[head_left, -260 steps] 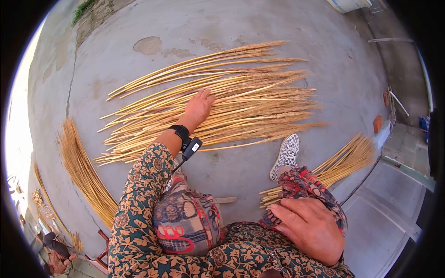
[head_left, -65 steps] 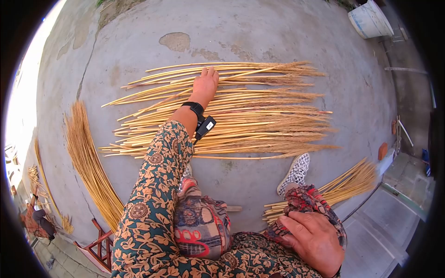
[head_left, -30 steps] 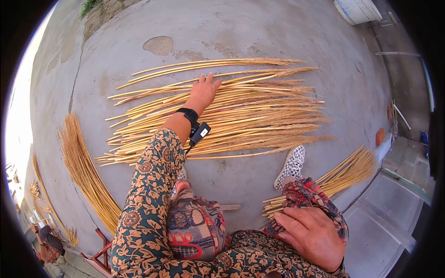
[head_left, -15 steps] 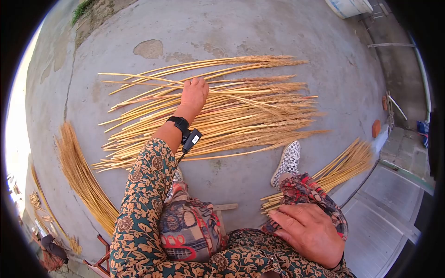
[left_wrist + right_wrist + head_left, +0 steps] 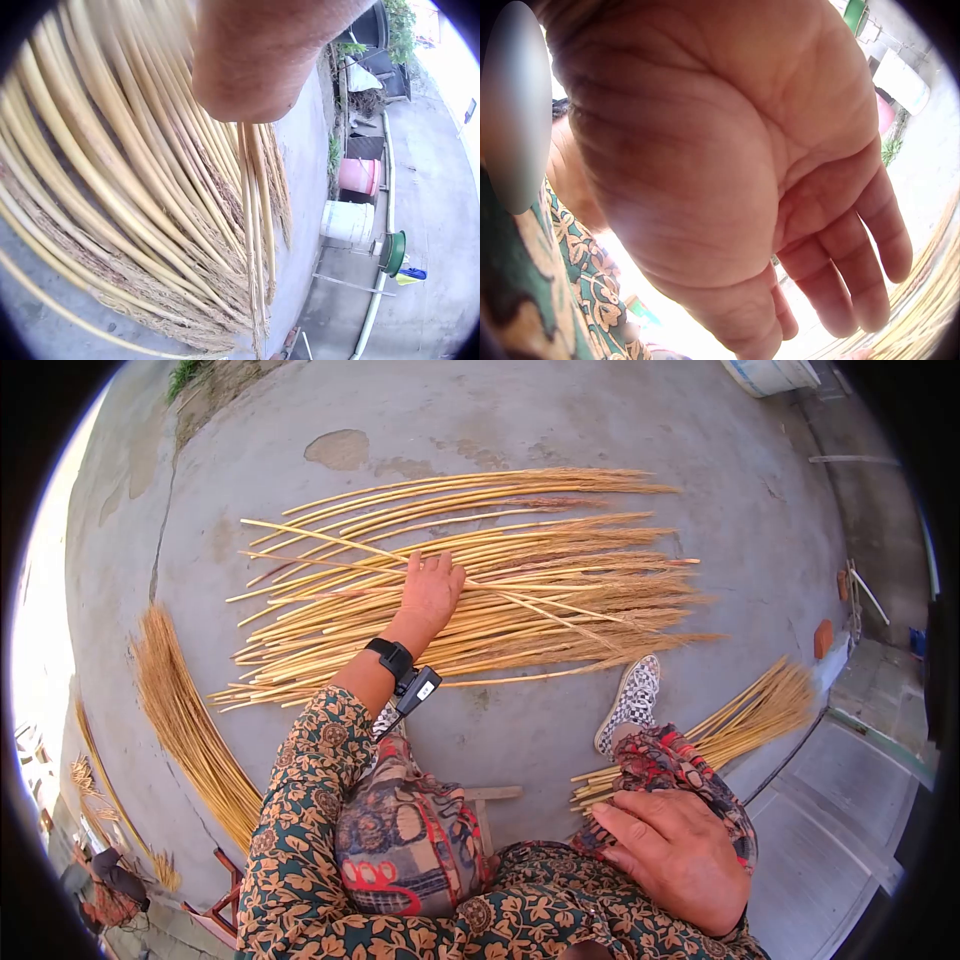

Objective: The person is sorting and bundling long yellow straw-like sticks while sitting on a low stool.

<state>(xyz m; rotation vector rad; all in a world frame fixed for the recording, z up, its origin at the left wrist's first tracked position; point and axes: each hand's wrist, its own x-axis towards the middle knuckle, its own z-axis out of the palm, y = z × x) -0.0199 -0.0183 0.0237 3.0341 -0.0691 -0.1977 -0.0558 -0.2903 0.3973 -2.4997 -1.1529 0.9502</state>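
Note:
Long dry sorghum stalks (image 5: 600, 575) with brushy tops lie spread side by side on the concrete floor. Over them, my left hand (image 5: 430, 595) grips a few loose stalks (image 5: 340, 541), which cross the others at a slant. From beneath that hand, the held stalks (image 5: 255, 202) stick out towards their brushy ends in the left wrist view; the fingertips are hidden there. My right hand (image 5: 680, 855) rests on my right knee with nothing in it. In the right wrist view its palm and loosely bent fingers (image 5: 847, 262) show.
One stalk bundle (image 5: 185, 720) lies at the left, another (image 5: 750, 720) beside my right leg. My checked shoe (image 5: 632, 705) stands near the spread's front edge. A brick (image 5: 823, 639) lies right. Another person (image 5: 110, 885) is at lower left. A white bucket (image 5: 349, 221) stands by the wall.
My left hand has come back from the far stalks towards me, bringing a few with it. These now lie aslant across the spread. My right hand has stayed on the knee.

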